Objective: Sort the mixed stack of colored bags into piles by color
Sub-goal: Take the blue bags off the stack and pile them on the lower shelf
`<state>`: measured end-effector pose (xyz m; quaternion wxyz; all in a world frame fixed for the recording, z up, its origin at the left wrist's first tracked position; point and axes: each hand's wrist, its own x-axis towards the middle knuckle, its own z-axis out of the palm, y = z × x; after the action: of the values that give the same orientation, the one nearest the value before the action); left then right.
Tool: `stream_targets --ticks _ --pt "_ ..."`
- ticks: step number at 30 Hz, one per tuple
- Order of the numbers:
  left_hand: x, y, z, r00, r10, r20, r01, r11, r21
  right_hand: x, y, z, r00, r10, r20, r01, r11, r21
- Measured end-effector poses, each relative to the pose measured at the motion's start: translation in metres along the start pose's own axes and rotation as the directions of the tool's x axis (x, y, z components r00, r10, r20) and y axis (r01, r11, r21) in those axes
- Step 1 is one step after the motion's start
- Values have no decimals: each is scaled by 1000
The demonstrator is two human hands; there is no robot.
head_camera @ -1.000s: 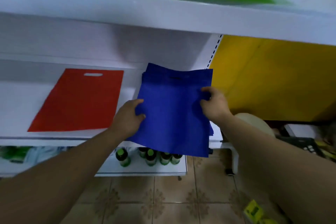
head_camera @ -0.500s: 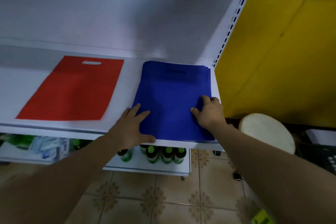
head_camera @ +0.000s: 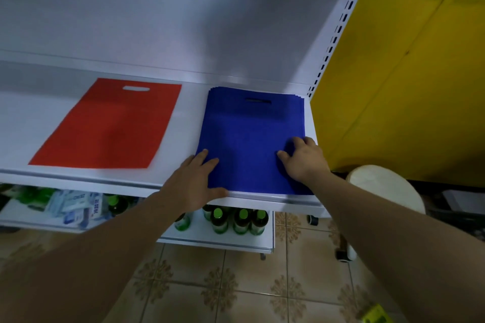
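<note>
A stack of several blue bags lies flat on the white shelf, its handle cut-outs toward the back wall. A single red bag lies flat to its left, apart from it. My left hand rests flat on the stack's front left corner with straight fingers and the thumb along the front edge. My right hand presses down on the stack near its right edge, fingers slightly bent on top of the fabric.
A yellow panel stands right of the shelf upright. Green-capped bottles and packets sit on the lower shelf. A round white stool stands at the right on the tiled floor.
The blue bag that both hands held up a second ago now lies flat on the blue stack. Both hands have come down onto it, and my view has tilted downward.
</note>
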<state>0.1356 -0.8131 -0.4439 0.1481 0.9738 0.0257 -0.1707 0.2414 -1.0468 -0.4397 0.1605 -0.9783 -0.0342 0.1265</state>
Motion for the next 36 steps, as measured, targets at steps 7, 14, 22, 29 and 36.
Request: stream_targets --ticks 7,14,22,29,36 --pt "-38 10 -35 1000 -10 -17 8 993 -118 -35 -18 -40 1000 -30 9 30 999 -19" --pt "-132 7 -88 996 30 -86 -46 982 -184 -123 -76 -91 995 -86 -56 86 996 3" --pt "-273 -23 -163 960 84 -267 -122 984 -132 -255 -171 -145 962 -204 -181 210 978 12" --pt "-388 -79 -230 928 36 -371 -100 983 -157 -335 -280 -189 896 -328 -300 343 939 -2" --pt "-455 -152 -282 864 -92 -495 -6 981 -193 -372 -393 -209 795 -502 -340 524 851 -31"
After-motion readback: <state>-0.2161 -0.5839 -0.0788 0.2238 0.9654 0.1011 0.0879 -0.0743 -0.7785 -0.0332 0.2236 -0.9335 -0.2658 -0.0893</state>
